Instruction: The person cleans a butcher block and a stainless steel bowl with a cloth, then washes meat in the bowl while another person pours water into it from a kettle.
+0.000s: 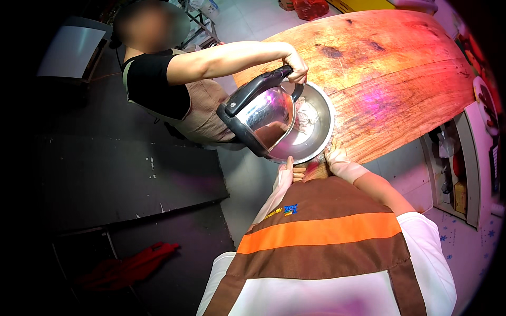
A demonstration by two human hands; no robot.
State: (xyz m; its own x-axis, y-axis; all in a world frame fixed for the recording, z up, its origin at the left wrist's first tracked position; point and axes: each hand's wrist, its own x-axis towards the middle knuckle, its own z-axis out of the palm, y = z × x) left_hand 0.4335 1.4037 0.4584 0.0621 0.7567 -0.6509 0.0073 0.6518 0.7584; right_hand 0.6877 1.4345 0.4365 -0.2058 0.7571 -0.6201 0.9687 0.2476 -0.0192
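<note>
A round stainless steel bowl (pixel 327 118) stands at the near left end of the wooden table, with pale, wet-looking pieces (pixel 306 115) inside. My left hand (pixel 285 173), in a thin pale glove, grips the bowl's near rim with the thumb on top. My right hand (pixel 338 160), also gloved, touches the bowl's lower right side; its fingers are partly hidden. A co-worker's hand (pixel 295 68) holds a metal electric kettle (pixel 265 114) by its black handle, tilted over the bowl. Whether water flows from it cannot be told.
The wooden table (pixel 395 79) stretches away to the right. The co-worker in an apron (pixel 205 106) stands at the left. A black counter (pixel 130 177) is at the lower left, and a white shelf unit (pixel 472 158) with items stands at the right.
</note>
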